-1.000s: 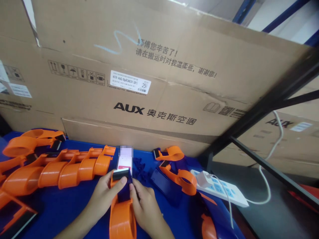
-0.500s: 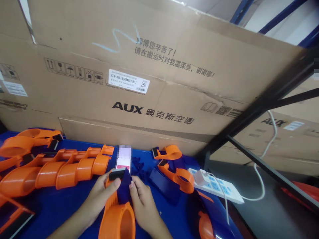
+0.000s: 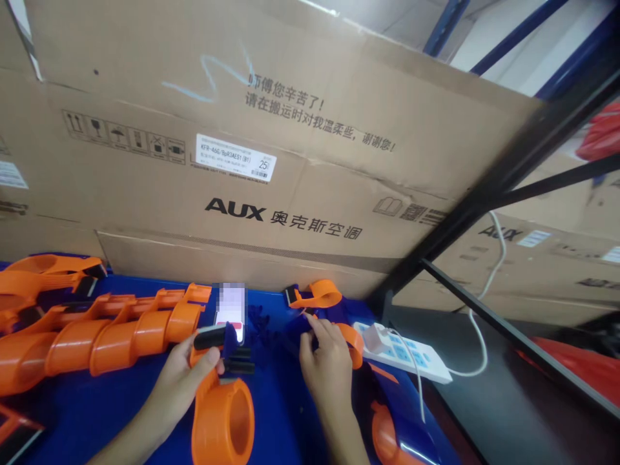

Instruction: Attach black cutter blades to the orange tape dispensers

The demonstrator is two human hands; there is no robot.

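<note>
My left hand is closed around the head of an orange tape dispenser, its ring hanging toward me. A black strip runs along the dispenser's top end, with a small dark blue piece beside it. Black parts stick out to the right of the thumb. My right hand is over to the right, fingers bent down at a dark blue plastic part. What its fingertips grip is hidden. Just beyond that hand lies another orange dispenser, partly covered by it.
A row of orange dispensers lies at left. A phone stands against the large carton. Small dark blue pieces lie right of it. A white power strip with a cable and a black rack post are at right.
My right hand has let go at the dispenser and moved right to the dark blue part. My left hand still holds the dispenser. The view has turned slightly right.
</note>
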